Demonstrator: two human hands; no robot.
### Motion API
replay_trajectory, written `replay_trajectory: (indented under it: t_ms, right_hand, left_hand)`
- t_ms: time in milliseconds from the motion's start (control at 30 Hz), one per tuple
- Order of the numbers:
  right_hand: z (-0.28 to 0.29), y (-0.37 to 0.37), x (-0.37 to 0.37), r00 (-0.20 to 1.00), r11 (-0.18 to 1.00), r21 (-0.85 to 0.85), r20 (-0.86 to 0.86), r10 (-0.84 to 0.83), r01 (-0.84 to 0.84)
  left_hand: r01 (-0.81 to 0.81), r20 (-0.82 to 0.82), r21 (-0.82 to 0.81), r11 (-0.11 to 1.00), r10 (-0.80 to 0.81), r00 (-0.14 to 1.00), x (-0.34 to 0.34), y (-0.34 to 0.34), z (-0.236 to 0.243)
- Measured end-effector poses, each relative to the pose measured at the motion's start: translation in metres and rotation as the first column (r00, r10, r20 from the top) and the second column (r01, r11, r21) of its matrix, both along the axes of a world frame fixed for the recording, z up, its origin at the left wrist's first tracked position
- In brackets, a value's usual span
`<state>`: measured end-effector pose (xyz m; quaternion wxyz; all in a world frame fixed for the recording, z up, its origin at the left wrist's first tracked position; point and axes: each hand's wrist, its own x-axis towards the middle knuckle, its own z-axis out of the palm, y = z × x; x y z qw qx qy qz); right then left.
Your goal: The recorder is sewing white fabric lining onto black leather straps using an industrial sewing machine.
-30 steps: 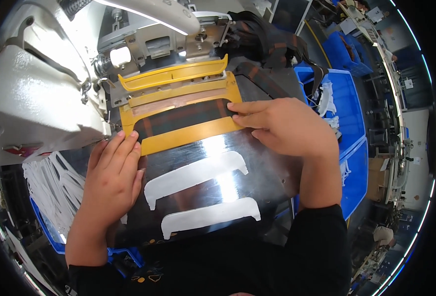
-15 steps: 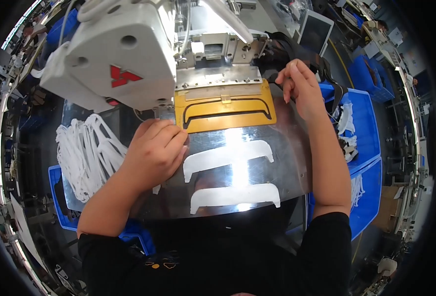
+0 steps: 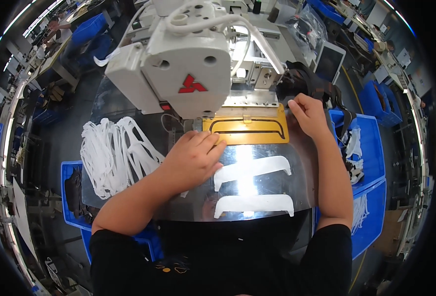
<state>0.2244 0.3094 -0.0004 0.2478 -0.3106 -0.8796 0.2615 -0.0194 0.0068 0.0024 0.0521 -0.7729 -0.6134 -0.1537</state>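
My left hand (image 3: 194, 160) lies with extended fingers on the left front of a yellow slotted template (image 3: 250, 138) under the metal clamp (image 3: 250, 100) of a white sewing machine (image 3: 183, 69). My right hand (image 3: 306, 114) is raised just beyond the template's right end, fingers curled, beside dark straps (image 3: 333, 96); whatever it holds is hidden. In front of the template, two white shaped pieces (image 3: 252, 165) lie on the metal table (image 3: 304, 182).
A heap of white strips (image 3: 109, 158) lies left of my left arm. Blue bins with dark pieces (image 3: 75, 192) and white pieces (image 3: 361, 214) flank the table. A tablet-like screen (image 3: 329, 63) stands at the back right. Other workbenches run along both sides.
The template's raised yellow flap is down, covering the dark plaid piece seen earlier. My right hand has left the template and curled up at its right; my left stays on it. The view has shifted.
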Motion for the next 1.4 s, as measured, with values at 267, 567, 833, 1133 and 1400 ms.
replay_trajectory:
  t_ms: [267,567,833,1133,1400]
  right_hand:
    - [0.001,-0.007,-0.009,0.996,0.996,0.081,0.085,0.032,-0.039]
    - [0.0,-0.007,-0.01,0.992,0.995,0.085,0.116,0.04,-0.05]
    - [0.008,-0.019,-0.012,0.978,0.977,0.136,0.153,0.141,-0.163]
    - [0.025,-0.058,-0.011,0.873,0.869,0.165,0.244,0.422,-0.466]
    - [0.027,-0.071,-0.016,0.747,0.729,0.2,0.325,0.58,-0.654]
  left_hand:
    - [-0.037,-0.026,-0.025,0.999,0.037,0.999,-0.003,-0.004,-0.007]
    - [-0.069,0.007,-0.079,0.994,0.07,0.998,-0.004,-0.004,-0.006]
    - [-0.087,0.029,-0.096,0.992,0.09,0.996,-0.005,-0.004,-0.007]
    - [-0.085,0.007,-0.129,0.988,0.087,0.996,0.001,-0.003,-0.011]
    - [-0.044,0.042,-0.088,0.995,0.047,0.998,0.001,0.001,-0.013]
